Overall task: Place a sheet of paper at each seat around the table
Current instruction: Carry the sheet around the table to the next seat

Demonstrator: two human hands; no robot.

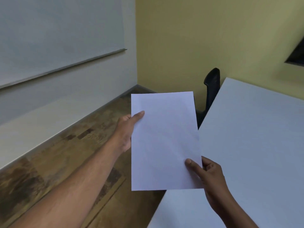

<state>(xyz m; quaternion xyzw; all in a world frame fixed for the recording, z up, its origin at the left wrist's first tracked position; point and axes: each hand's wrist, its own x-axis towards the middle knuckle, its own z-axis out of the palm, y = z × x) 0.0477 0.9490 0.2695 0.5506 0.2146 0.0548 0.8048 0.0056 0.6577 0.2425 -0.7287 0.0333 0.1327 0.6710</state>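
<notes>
I hold white paper (164, 139) up in front of me, over the left edge of the white table (255, 137). Whether it is one sheet or a thin stack, I cannot tell. My left hand (126, 130) pinches its left edge, thumb lying on top. My right hand (209, 175) pinches the lower right corner, thumb on top and fingers underneath. The paper hangs partly over the floor and partly over the table's edge. No sheet lies on the visible part of the table.
A black office chair (211, 89) stands behind the paper at the table's left side, against the yellow wall. A whiteboard (57, 33) hangs on the left wall. Wooden floor (65, 162) runs between that wall and the table.
</notes>
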